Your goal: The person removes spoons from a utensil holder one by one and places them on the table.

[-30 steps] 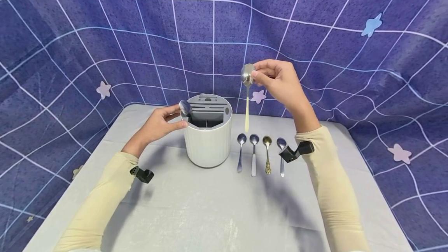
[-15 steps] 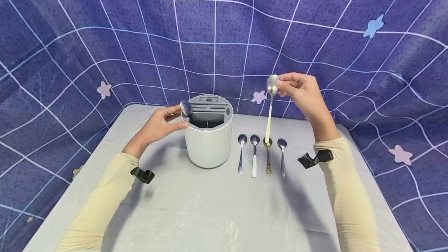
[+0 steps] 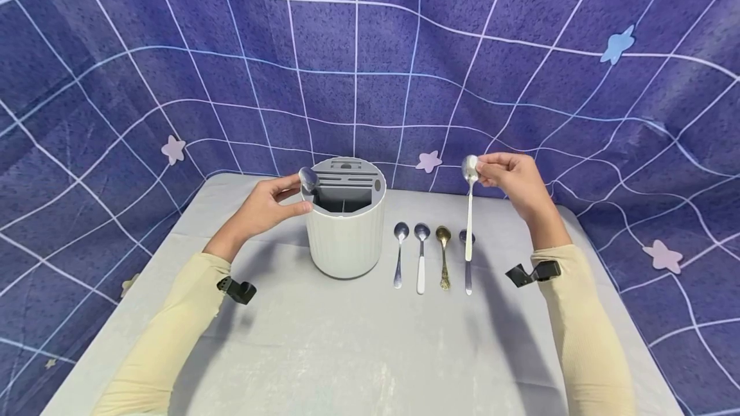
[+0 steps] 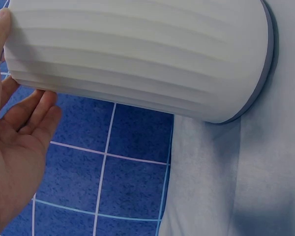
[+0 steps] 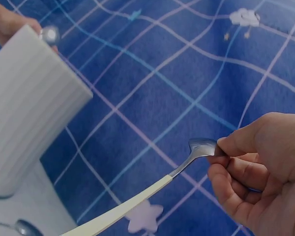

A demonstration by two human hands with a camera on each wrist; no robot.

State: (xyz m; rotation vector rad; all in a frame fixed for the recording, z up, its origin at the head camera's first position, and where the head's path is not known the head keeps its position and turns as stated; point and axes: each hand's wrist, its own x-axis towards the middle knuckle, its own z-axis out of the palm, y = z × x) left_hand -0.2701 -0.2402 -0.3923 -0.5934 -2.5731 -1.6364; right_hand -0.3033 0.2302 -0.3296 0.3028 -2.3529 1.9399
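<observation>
My left hand (image 3: 267, 208) steadies the white ribbed utensil holder (image 3: 347, 242) at its upper left side, thumb in front and fingers farther back. In the left wrist view, its fingers (image 4: 37, 115) curve along the holder's side. A spoon (image 3: 309, 180) stands in the holder, bowl up, by that hand. My right hand (image 3: 514, 182) pinches another spoon (image 3: 469, 210) by the bowl; its pale yellow handle hangs down. Behind that handle lies a silver spoon (image 3: 468, 282), partly hidden. To its left lie a gold spoon (image 3: 444, 255), a white-handled spoon (image 3: 421, 271) and a silver spoon (image 3: 399, 259).
A grey-white cloth covers the table (image 3: 324, 352). Purple gridded fabric (image 3: 324, 31) with stars hangs behind and at both sides. The holder's top has a grey insert (image 3: 347, 178) with slots and deeper compartments.
My right hand has moved right, then lowered with the yellow-handled spoon, from near the holder to above the rightmost spoon on the table. My left hand stays at the holder.
</observation>
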